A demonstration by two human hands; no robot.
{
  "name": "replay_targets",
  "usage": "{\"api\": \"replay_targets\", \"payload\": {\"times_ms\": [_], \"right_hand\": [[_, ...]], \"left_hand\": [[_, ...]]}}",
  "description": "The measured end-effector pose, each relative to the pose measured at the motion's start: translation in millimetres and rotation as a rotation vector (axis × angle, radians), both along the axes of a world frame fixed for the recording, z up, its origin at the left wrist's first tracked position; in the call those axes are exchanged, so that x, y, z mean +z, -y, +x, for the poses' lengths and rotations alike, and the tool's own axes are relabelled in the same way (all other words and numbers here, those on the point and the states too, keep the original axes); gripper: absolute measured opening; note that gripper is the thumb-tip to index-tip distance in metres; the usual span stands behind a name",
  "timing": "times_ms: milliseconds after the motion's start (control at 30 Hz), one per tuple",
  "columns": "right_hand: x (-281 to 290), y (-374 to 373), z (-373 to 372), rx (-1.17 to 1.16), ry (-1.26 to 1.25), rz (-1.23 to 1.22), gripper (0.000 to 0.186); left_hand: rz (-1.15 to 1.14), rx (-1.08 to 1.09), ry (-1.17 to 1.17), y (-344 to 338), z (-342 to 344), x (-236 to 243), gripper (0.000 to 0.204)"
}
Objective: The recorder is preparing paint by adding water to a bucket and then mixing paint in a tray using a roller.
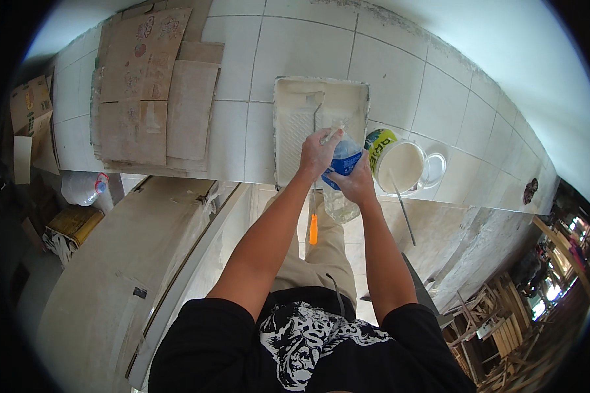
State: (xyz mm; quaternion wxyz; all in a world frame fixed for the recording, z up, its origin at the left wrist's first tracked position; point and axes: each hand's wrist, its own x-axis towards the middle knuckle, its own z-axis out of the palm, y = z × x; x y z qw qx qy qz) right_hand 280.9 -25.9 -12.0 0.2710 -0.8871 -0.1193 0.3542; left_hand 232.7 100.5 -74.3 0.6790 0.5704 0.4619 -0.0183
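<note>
My left hand (318, 154) is closed at the top end of a clear plastic bottle (341, 203) with a blue label, and my right hand (354, 180) grips its body. The bottle is tilted over a white-coated paint tray (288, 154). A roller with an orange handle (313, 228) rests in the tray, its grip past the near edge. Right of the tray stands an open bucket of cream-white paint (400, 160) with a long stick (405, 213) in it and a pale round lid (434, 170) beside it.
The tiled counter (242, 59) holds cardboard sheets (134, 118) at left and a small dark object (531, 190) at right. A large plastic bottle (78, 188) is below the left end. A long pale panel (111, 275) lies lower left; wooden scraps (498, 327) fill the lower right.
</note>
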Motion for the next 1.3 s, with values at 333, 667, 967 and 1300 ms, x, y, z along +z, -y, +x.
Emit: {"api": "replay_targets", "payload": {"times_ms": [333, 667, 967, 1300], "right_hand": [[-6, -3, 11, 0.050, 0.016, -0.045, 0.086], [-8, -1, 14, 0.053, 0.013, -0.038, 0.086], [3, 2, 16, 0.004, 0.098, 0.091, 0.088], [48, 7, 30, -0.226, 0.121, 0.307, 0.093]], "left_hand": [[-0.087, 0.052, 0.025, 1, 8, -12, 0.050], [-0.102, 0.064, 0.035, 2, 12, -19, 0.047], [0.068, -0.037, 0.044, -7, 24, 28, 0.053], [0.193, -0.169, 0.293, -7, 69, 132, 0.044]]}}
